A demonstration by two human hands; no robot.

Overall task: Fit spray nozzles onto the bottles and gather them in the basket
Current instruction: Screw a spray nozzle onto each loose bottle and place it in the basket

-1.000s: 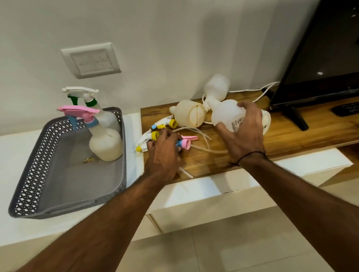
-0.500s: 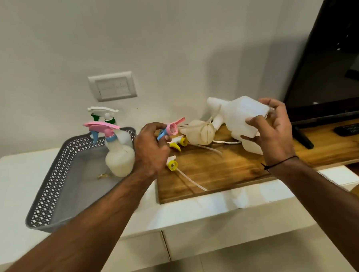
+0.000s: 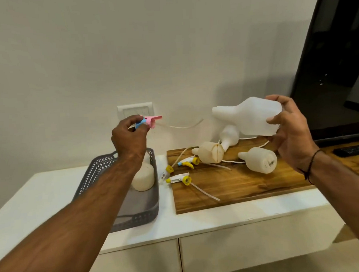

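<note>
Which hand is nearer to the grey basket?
Left. The left hand holds the pink nozzle just above the grey basket; the right hand holds a bottle far to its right.

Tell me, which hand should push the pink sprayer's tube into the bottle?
Probably the left hand. It pinches the pink nozzle, whose tube already points toward the bottle's open neck. The right hand grips the bottle sideways, so it can just steady it.

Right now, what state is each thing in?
Pink nozzle: lifted, pinched by left hand, tube trailing right.
Held bottle: gripped by right hand, sideways, uncapped.
Board bottles: lying down, uncapped.
Yellow nozzles: loose by the board's left edge.
Basket: holds an upright bottle.
</note>
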